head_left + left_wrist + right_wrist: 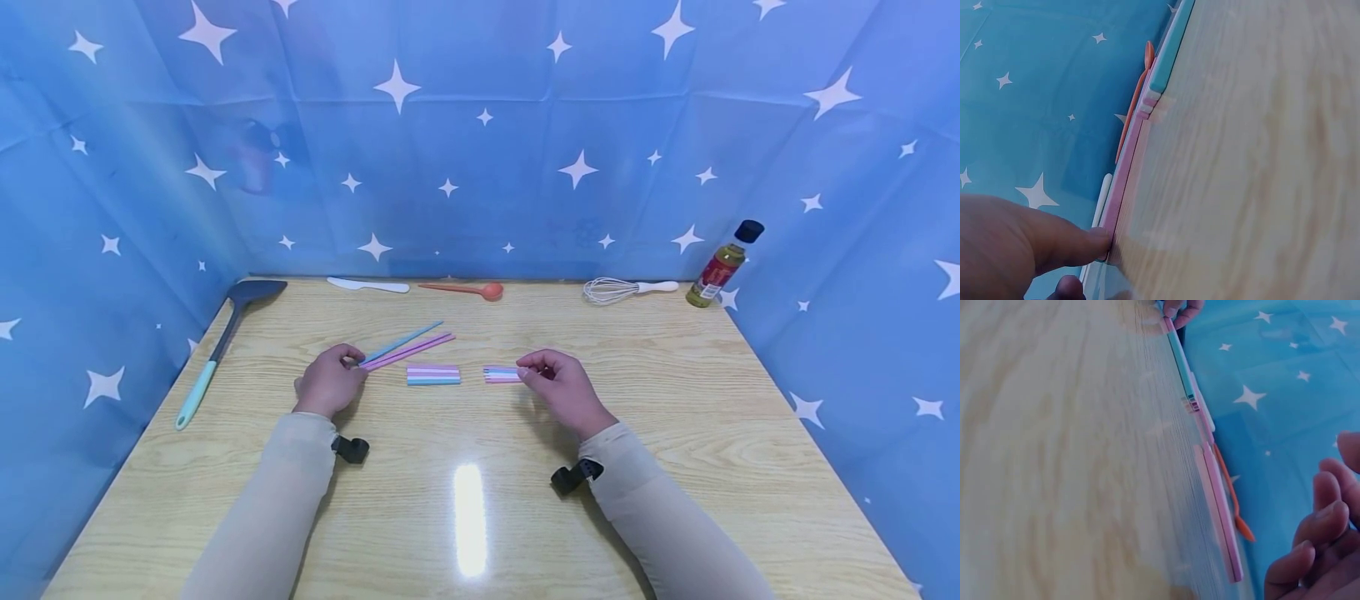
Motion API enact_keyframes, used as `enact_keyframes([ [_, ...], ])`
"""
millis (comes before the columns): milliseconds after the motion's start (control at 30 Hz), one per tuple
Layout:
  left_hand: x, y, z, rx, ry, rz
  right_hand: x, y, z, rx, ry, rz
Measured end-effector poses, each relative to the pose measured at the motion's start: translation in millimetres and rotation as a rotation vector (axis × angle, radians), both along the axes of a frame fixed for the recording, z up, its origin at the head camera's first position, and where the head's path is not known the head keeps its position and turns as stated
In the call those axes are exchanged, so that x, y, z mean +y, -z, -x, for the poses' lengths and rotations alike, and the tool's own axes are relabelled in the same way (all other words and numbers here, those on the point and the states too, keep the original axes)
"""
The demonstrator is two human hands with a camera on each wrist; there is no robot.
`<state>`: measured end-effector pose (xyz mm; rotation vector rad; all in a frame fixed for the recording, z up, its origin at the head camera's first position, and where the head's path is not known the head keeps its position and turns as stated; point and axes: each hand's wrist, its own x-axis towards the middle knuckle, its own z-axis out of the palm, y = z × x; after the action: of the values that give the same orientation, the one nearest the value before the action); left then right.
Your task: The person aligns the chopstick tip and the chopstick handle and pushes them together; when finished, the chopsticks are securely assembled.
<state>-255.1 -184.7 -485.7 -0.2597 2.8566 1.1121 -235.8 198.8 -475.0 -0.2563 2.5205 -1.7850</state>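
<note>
The head view alone shows both hands on the pale wooden table (465, 533). The left hand (328, 382) pinches the near ends of three long thin sticks, two pink and one blue (408, 346); the left wrist view shows a fingertip (1094, 240) pressed on them. Midway lies one short stack of pastel strips (433, 375). The right hand (558, 385) touches a second short pastel stack (501, 375), fingers loosely curled.
</note>
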Motion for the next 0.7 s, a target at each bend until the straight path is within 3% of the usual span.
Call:
enact_keyframes([
  [433,0.4,0.4,1.0,-0.002,-0.004,0.004,-0.7,-1.0,0.9,0.001,-0.004,0.002],
  [700,0.9,0.2,0.4,-0.016,0.002,0.012,4.5,3.2,5.3,-0.049,0.011,-0.084],
])
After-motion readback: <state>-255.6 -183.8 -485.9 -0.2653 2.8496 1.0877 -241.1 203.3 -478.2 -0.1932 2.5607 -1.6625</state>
